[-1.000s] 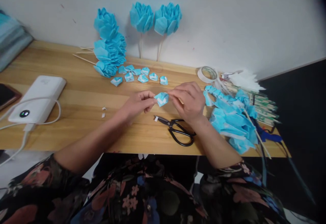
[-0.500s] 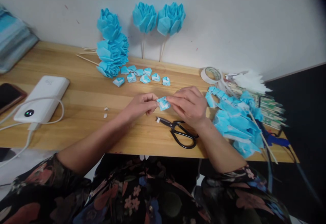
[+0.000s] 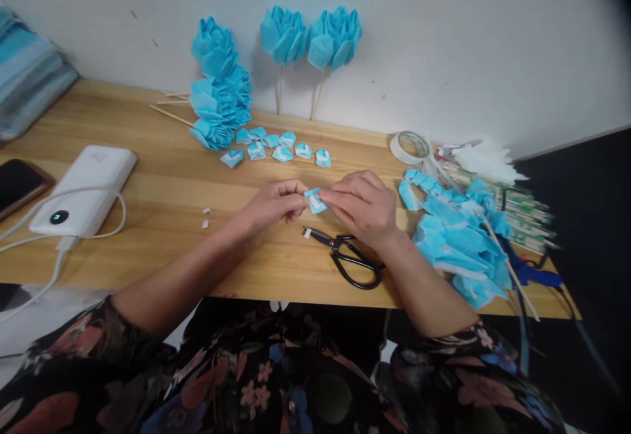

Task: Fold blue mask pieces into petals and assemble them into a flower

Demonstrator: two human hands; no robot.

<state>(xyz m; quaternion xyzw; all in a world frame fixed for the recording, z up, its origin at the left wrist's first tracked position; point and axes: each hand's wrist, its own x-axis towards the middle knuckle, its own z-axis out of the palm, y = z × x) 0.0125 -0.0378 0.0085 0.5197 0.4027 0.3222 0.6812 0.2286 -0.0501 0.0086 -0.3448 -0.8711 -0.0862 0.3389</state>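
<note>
Paper petal (image 3: 315, 201) sits pinched between your left hand (image 3: 273, 205) and right hand (image 3: 365, 209), fingertips closed on its opposite edges just above the table (image 3: 162, 184), a grip that looks meant to press its fold flat, with the scissors (image 3: 348, 256) near your right wrist.

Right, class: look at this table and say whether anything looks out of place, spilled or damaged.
Only two white scraps lie loose on the wooden table, near the left hand; nothing else stands out.
</note>
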